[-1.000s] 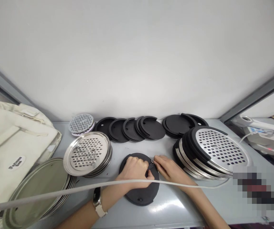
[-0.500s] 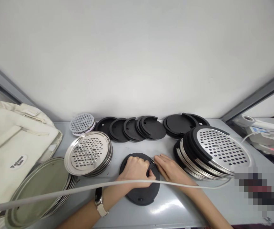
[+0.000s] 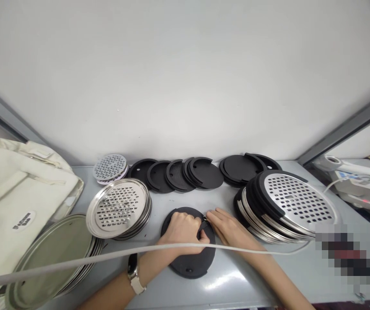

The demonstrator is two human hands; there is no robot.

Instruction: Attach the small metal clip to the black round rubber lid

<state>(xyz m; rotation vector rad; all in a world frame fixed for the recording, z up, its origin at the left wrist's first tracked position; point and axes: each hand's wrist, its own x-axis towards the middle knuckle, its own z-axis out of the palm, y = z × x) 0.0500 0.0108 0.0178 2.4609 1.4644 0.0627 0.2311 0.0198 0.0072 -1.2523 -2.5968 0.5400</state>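
Observation:
A round black plate (image 3: 193,262) lies flat on the grey table in front of me. My left hand (image 3: 183,232), with a watch on its wrist, is closed in a fist over the plate's upper half. Whatever it grips is hidden beneath the fingers. At the plate's upper right edge, a small shiny metal piece (image 3: 205,218) shows between the two hands. My right hand (image 3: 228,228) lies with its fingers stretched out against that edge, its fingertips by the metal piece. Its thumb is out of sight.
Stacked perforated metal plates (image 3: 118,206) stand left, others in black holders (image 3: 301,198) right. Black discs (image 3: 175,174) line the wall. Green plates (image 3: 49,258) and a cream bag (image 3: 26,181) are far left. A white cable (image 3: 123,252) crosses in front of my arms.
Hardly anything differs. My right fingertips have shifted very slightly left toward the metal piece; my left hand and the black plate stay in place.

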